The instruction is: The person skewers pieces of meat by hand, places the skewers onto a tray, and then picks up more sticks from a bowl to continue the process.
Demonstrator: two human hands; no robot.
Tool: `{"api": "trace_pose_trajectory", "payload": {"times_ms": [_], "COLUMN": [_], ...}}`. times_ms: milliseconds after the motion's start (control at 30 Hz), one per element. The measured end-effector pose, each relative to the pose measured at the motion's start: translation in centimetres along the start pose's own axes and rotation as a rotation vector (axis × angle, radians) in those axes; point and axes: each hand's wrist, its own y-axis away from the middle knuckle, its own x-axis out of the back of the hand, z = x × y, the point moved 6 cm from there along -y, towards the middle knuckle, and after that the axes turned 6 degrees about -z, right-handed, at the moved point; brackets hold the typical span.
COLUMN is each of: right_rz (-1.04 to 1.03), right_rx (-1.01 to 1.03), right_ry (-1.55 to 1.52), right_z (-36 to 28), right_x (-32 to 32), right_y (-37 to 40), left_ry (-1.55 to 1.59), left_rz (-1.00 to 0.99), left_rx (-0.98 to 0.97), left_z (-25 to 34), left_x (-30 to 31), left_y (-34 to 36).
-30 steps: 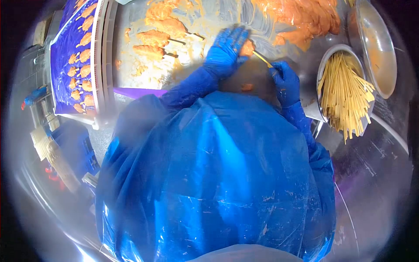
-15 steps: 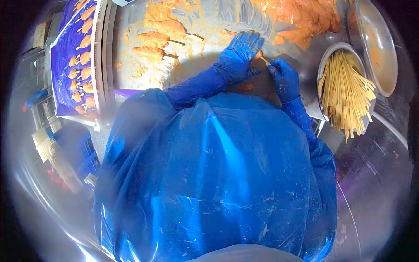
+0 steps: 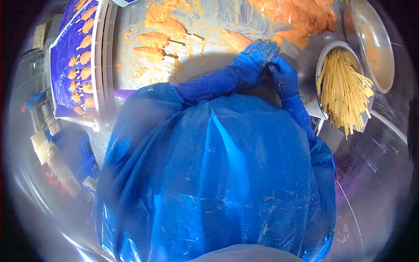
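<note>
An elongated piece of orange marinated raw meat [image 3: 236,40] lies on the metal table, its right end under my left hand [image 3: 255,57]. The gloved fingers of that hand are bent over the meat's end, close against my right hand. My right hand [image 3: 284,77], also in a blue glove, is closed with thumb and fingers pinched. The thin wooden skewer it grips is hidden between the two hands now. To the left, several meat skewers [image 3: 153,39] lie with their sticks pointing right.
A metal container [image 3: 322,61] full of wooden sticks [image 3: 345,94] stands at the right, beside a shallow metal bowl [image 3: 377,48]. A heap of marinated meat [image 3: 301,22] lies at the back. At the left, a white-rimmed tray [image 3: 99,65] with purple lining holds finished-looking skewers.
My left hand has slid right, up against my right hand, and its fingers have bent. More of the meat now shows, and the stick has gone out of sight.
</note>
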Motion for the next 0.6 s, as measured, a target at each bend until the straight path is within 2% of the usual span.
{"api": "trace_pose_trajectory", "payload": {"times_ms": [100,167,233,267,333,367,400,433,467,500,533,567,600], "right_rz": [0.036,-0.023,-0.104,-0.118,-0.196,-0.266,-0.267,-0.225,-0.299,-0.375,-0.397,-0.319,-0.323], "right_rx": [0.024,0.010,0.016,0.021,0.004,-0.029,-0.168,-0.170,-0.129,-0.329,-0.312,-0.133,-0.249], "right_ry": [-0.142,-0.052,0.018,0.049,0.035,-0.007,0.005,0.132,-0.054,-0.242,-0.390,-0.229,-0.441], "right_z": [-0.5,0.7,1.9,2.2,2.2,2.2,5.0,7.5,3.3,7.1,4.9,3.4,5.0], "right_x": [0.1,0.3,-0.2,-0.2,-0.1,0.1,0.2,0.3,0.7,1.3,2.0,2.5,2.7], "right_y": [0.0,-0.1,-0.1,0.0,-0.9,-0.7,-0.3,0.1,-0.6,-0.2,0.1,0.3,0.7], "left_ry": [0.119,0.180,0.095,0.063,0.282,0.517,0.705,0.509,0.729,0.539,0.882,1.213,1.096], "left_rz": [0.041,0.078,0.245,0.257,0.116,0.224,-0.309,0.437,0.306,0.501,0.595,0.771,0.706], "left_rx": [-0.043,-0.063,0.199,0.229,0.143,-0.019,-0.004,-0.196,0.025,0.215,0.529,0.799,0.908], "left_z": [0.1,0.0,-2.4,-2.3,-0.6,1.2,3.0,1.5,-1.1,-1.4,-2.5,-3.4,-5.5], "left_x": [0.0,0.9,3.5,3.5,2.0,5.9,6.6,4.6,-0.7,3.3,6.4,8.0,7.1], "left_y": [0.4,0.3,1.2,1.8,1.1,0.5,-1.0,1.7,3.3,6.5,9.8,13.0,16.8]}}
